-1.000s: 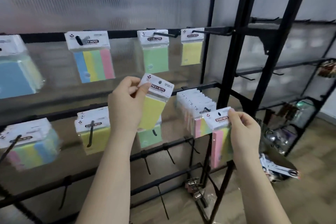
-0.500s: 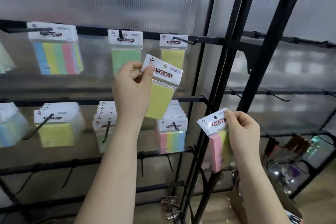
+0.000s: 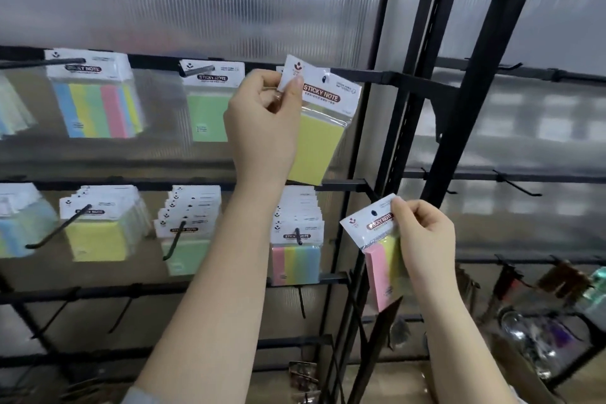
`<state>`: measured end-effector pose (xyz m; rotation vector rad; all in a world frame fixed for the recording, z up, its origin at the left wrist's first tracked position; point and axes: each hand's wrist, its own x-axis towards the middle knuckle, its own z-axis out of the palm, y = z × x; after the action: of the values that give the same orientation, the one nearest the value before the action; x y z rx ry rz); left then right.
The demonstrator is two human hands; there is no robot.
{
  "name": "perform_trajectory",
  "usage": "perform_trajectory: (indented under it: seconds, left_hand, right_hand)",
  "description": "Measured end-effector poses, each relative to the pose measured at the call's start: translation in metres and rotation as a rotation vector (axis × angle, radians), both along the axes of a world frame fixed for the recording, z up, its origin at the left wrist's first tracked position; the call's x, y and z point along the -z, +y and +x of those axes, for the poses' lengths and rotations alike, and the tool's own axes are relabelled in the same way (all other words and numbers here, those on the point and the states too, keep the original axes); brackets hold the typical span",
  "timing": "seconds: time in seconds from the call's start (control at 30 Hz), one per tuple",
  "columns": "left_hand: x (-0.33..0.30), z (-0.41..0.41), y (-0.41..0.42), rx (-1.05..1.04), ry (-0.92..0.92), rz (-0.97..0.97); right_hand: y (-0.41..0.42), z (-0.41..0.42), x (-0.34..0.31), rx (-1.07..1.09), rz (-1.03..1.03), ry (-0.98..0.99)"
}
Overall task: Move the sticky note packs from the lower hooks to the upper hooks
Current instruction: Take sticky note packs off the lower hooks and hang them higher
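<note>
So my left hand (image 3: 262,128) is pinching the header card of a yellow pack (image 3: 319,128) up at the top rail (image 3: 370,75), tilted toward 1 o'clock. My right hand (image 3: 423,239) pinches a pink-and-yellow pack (image 3: 382,259) down at 5 o'clock from it, clear of the hooks.

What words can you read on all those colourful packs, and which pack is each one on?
"STICKY NOTE": yellow pack held by the left hand.
"STICKY NOTE": upper-row green pack.
"STICKY NOTE": upper-row striped pack, blurred.
"STICKY NOTE": lower-row striped pack, partly behind its hook.
Pink pack in the right hand: blurred, seemingly the same.
Small print everywhere: unreadable.
</note>
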<state>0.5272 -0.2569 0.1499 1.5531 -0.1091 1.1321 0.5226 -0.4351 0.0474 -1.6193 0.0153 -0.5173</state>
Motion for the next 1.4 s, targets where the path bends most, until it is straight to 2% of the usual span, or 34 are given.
perform_trajectory:
  seconds: [0.67,0.93,1.17,1.4]
  left_hand:
    - [0.003,0.021,0.003,-0.023,-0.098,-0.019]
    - [0.008,0.040,0.004,-0.050,-0.036,0.002]
    - [0.018,0.084,0.009,0.070,0.084,-0.074]
    - [0.009,0.120,0.017,-0.064,0.233,-0.014]
  right_hand:
    - [0.012,0.014,-0.006,0.038,0.051,-0.003]
    - [0.013,0.018,-0.007,0.044,0.053,-0.025]
    - [0.007,0.017,-0.006,0.046,0.045,-0.020]
    - [0.003,0.015,-0.007,0.024,0.038,-0.008]
